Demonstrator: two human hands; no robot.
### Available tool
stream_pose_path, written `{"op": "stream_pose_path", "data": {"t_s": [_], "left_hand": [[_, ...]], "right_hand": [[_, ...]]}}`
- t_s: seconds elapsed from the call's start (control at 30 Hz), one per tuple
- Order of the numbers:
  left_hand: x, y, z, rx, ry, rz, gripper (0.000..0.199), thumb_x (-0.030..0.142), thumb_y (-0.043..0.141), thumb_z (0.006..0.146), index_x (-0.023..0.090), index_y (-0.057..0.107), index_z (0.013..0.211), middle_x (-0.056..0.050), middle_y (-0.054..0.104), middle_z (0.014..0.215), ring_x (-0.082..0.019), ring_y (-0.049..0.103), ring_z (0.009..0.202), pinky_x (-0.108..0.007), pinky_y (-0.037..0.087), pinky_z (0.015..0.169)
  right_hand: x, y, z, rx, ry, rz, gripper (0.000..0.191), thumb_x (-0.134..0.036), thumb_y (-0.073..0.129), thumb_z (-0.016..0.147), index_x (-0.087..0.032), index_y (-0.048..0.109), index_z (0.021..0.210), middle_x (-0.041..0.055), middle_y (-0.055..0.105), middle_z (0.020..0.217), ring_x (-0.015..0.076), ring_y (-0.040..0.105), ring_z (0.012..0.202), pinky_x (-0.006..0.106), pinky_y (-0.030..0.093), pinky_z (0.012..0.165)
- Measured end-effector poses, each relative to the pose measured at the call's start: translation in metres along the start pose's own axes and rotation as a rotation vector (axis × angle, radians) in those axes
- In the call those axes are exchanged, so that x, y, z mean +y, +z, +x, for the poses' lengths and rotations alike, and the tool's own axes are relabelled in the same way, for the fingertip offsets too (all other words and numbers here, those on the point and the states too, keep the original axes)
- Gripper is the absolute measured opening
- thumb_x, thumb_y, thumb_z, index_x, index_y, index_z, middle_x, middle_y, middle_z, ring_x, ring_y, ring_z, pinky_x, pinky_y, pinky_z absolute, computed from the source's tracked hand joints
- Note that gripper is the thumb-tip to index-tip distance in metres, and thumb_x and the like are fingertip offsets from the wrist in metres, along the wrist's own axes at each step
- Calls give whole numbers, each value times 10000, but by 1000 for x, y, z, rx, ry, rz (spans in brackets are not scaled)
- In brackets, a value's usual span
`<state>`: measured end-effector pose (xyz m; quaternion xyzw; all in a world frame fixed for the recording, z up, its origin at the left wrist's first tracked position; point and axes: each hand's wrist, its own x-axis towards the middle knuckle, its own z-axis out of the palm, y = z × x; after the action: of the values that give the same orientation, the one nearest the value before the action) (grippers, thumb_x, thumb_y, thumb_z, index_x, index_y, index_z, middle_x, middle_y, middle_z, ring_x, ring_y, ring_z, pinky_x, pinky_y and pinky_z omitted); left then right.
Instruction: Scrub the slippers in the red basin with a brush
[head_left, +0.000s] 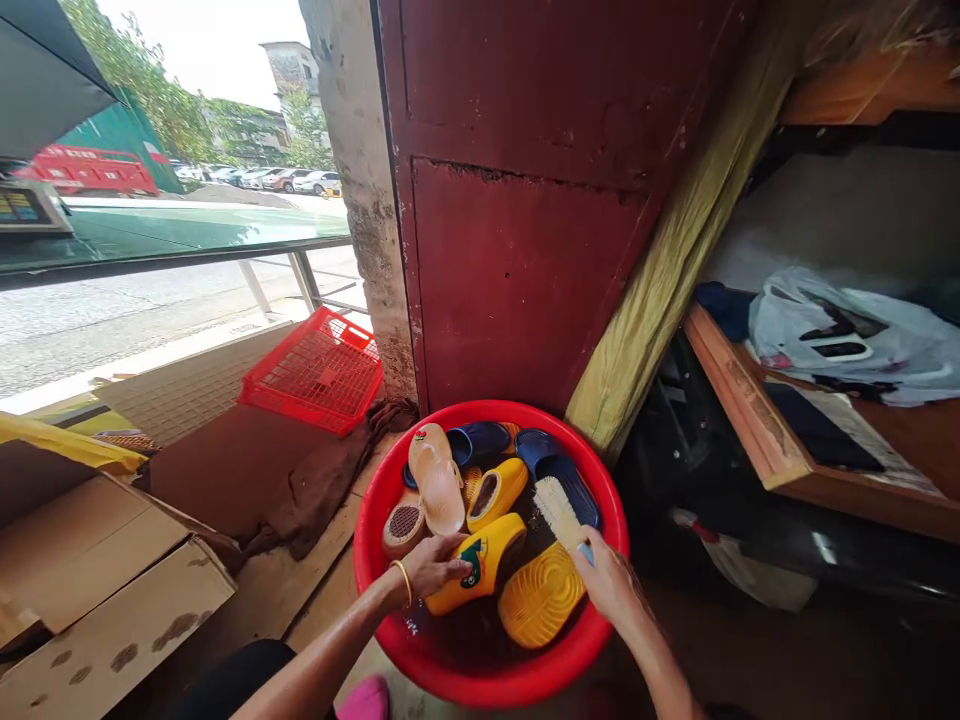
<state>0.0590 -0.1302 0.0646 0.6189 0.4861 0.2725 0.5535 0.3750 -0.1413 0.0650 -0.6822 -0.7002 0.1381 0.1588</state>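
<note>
A round red basin (495, 692) in front of me holds several slippers in dark water. My left hand (433, 572) is closed on a yellow slipper (499, 548) that has a green cartoon figure on it. In my right hand (604, 572) is a scrubbing brush (556, 507), its pale bristles up and a bit of blue showing near my fingers. Under the brush lies a yellow slipper sole (541, 600). Behind are a beige slipper (437, 480), a smaller yellow slipper (498, 494) and a navy slipper (556, 470). The bristles are apart from the held slipper.
A red plastic crate (315, 368) stands at the left beside cardboard boxes (112, 580). A dark red metal door (517, 280) rises just behind the basin. To the right, a wooden tray edge (750, 410) juts out near a plastic bag (847, 335).
</note>
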Motion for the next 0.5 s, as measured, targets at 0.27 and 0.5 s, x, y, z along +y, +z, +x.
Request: {"op": "stream_pose_path", "data": {"t_s": [0.27,0.5], "left_hand": [[14,-6,15,136,-138,-593,572,549,876,571,151,785,972,-113,805,890,-330,746,928,-408,590,841],[15,11,27,251,-14,-558,658,560,851,625,167,739,1141,-94,796,1061,-334,710,1067,-378,579,883]], "right_hand": [[-39,28,-16,315,-221,177,460,-260,403,981,-155,494,1419,133,714,1200,239,698,1065,350,561,907],[-52,44,-14,187,-383,-222,537,-178,470,990,-244,429,1522,86,722,1012,224,696,848,320,544,753]]}}
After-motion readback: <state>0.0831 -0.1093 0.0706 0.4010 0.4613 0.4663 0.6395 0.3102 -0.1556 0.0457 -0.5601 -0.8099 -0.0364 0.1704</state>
